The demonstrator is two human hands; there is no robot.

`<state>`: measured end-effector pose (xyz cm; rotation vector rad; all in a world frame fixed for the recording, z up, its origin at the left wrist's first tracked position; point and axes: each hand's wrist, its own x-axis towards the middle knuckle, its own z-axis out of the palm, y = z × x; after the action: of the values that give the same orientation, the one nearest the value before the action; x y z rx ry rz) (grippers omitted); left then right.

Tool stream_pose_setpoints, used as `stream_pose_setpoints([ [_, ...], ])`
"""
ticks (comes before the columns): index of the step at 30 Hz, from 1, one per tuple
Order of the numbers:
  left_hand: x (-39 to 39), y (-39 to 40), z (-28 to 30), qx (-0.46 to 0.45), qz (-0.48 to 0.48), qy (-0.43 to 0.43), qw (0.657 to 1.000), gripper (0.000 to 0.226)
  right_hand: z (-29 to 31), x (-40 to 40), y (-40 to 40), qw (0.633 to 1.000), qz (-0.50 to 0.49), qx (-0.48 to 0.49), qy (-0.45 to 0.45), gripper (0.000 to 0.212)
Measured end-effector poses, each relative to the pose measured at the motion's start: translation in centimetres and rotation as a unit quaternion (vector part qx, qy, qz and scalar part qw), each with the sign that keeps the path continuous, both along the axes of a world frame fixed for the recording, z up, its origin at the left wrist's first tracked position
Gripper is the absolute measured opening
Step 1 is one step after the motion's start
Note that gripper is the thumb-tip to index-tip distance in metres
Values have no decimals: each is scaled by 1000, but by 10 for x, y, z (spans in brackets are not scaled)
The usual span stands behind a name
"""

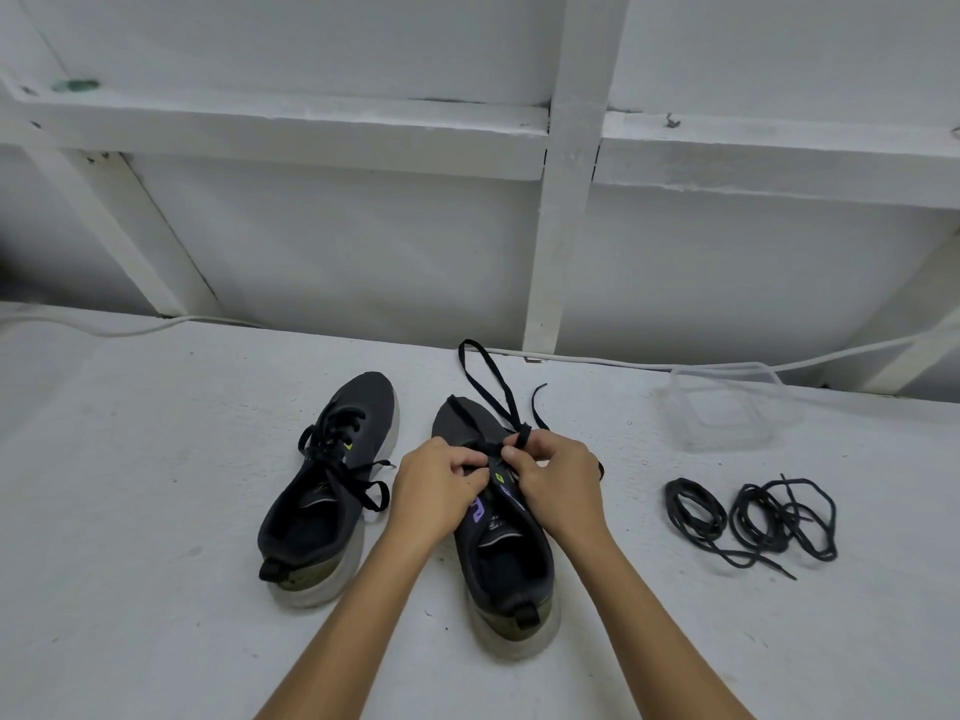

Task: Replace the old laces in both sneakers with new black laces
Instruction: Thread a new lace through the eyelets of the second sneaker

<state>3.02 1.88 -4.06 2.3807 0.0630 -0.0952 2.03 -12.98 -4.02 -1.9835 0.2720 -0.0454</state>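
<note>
Both hands work the right sneaker (501, 553) near the worktop's (156, 589) front edge: left hand (436, 483) and right hand (558, 483) pinch its flat lace (485, 379). Limp, light, likely slippery; grip near the eyelets. Coiled laces (753, 514) lie toward the right edge.

Both sneakers (322, 491) are dark grey with off-white soles, olive heels and a purple-and-lime tongue; black laces (750, 514) lie on the white table (130, 511).
</note>
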Motion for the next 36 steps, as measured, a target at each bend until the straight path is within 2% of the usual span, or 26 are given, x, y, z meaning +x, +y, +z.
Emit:
stream_pose_setpoints([
  [11, -5, -9, -4, -50, 7, -32, 998, 18, -5, -6, -4, 998, 9, -47, -51, 13],
  [16, -4, -11, -4, -37, -9, -37, 999, 18, -6, -6, -5, 987, 14, -127, -99, 16],
  [20, -5, -11, -5, -33, -10, -36, 999, 19, -7, -4, 0, 977, 48, -168, -122, 10],
  [24, -5, -11, -3, -26, -9, -27, 999, 15, -2, -7, -3, 997, 33, -38, -53, 10],
  [26, -5, -12, -2, -16, -17, -21, 1000, 12, 5, -2, -7, 995, 42, 89, 17, 16],
  [28, -6, -11, -1, -9, -14, -14, 1000, 10, 18, 7, -12, 963, 36, 257, 68, 18],
  [31, -8, -7, -1, -27, 4, -7, 1000, 9, 42, 22, -32, 900, -32, 433, 33, 17],
  [33, -9, -6, -1, -49, 21, -5, 999, 9, 52, 26, -49, 855, -102, 508, -8, 25],
  [36, -10, -7, -1, -57, 33, -8, 998, 8, 37, 14, -66, 819, -135, 557, -26, 26],
])
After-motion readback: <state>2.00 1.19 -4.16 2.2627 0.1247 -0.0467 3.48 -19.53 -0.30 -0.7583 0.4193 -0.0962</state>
